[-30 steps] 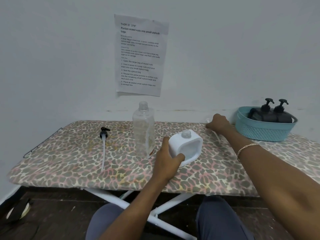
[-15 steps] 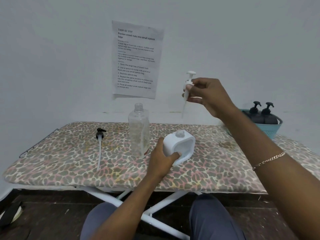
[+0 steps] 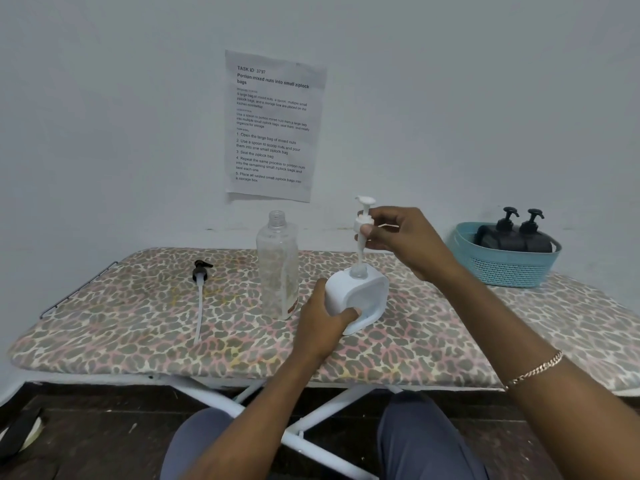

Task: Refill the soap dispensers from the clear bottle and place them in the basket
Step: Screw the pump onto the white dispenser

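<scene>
White plastic made up the squat, rounded soap dispenser (image 3: 358,299), which stood on the leopard-print padded board (image 3: 138,323) and served as the reference for everything else. The left hand (image 3: 320,327) was wrapped around its near-left side, thumb across the front face, so that part of the body was hidden behind the fingers. Directly above its open neck the right hand (image 3: 405,239) pinched a white pump head (image 3: 363,220) by the collar between thumb and fingertips; the thin dip tube hung straight down towards the neck, but whether its tip had entered the opening was hard to make out, white against white. A gold chain bracelet (image 3: 536,370) circled the right wrist.

Just left of the dispenser stood the tall clear plastic bottle (image 3: 277,268), uncapped; how much liquid was in it could not be judged. Farther left of the dispenser lay a black pump head with a long pale tube (image 3: 200,296), flat on the board.

Well to the right of the dispenser, at the back, sat a teal perforated plastic basket (image 3: 505,268) holding two dark dispensers with black pumps (image 3: 516,235), their lower bodies concealed by the basket wall.

Behind the dispenser, on the pale wall, hung a printed sheet of paper (image 3: 273,126); its small text was only partly legible. Below the board, white crossed legs (image 3: 263,414) and the person's blue-grey trousered knees ran out of the view.
</scene>
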